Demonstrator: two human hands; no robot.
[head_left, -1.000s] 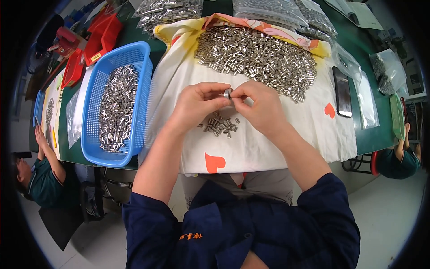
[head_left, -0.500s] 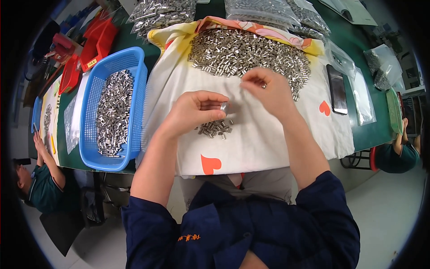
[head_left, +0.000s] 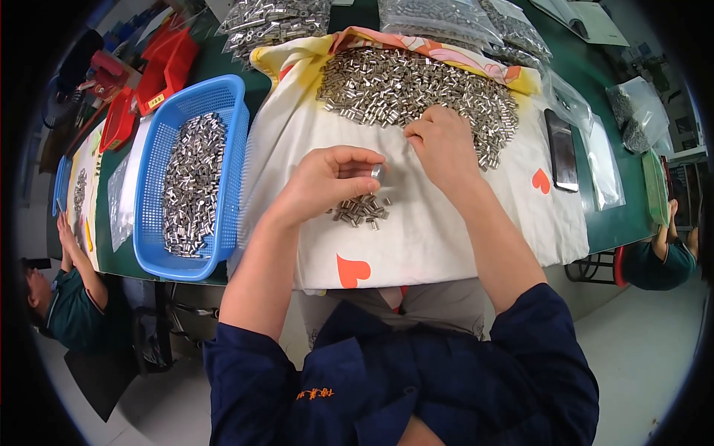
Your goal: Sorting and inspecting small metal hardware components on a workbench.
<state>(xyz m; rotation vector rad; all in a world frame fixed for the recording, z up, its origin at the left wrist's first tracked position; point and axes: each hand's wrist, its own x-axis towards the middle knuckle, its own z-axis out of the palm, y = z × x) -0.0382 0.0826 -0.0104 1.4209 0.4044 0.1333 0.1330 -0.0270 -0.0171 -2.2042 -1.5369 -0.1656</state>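
My left hand (head_left: 327,184) pinches a short shiny metal cylinder (head_left: 377,172) between thumb and fingertips, held above a small heap of metal sleeves (head_left: 361,212). My right hand (head_left: 446,152) is at the near edge of a large pile of small silvery metal sleeves (head_left: 394,82), its fingers curled together. Whatever those fingers hold is hidden. Both piles lie on a white cloth (head_left: 439,238) printed with red hearts, its far edge yellow and pink.
On the left stands a blue plastic basket (head_left: 145,208) of metal sleeves, with red bins (head_left: 167,63) beyond it. Bags of metal parts (head_left: 279,26) line the back. A phone (head_left: 561,149) lies at right. Co-workers (head_left: 78,297) sit at both sides.
My right hand has moved up and slightly right, against the large pile, its fingers now turned down. My left hand stays nearly in place with the metal cylinder.
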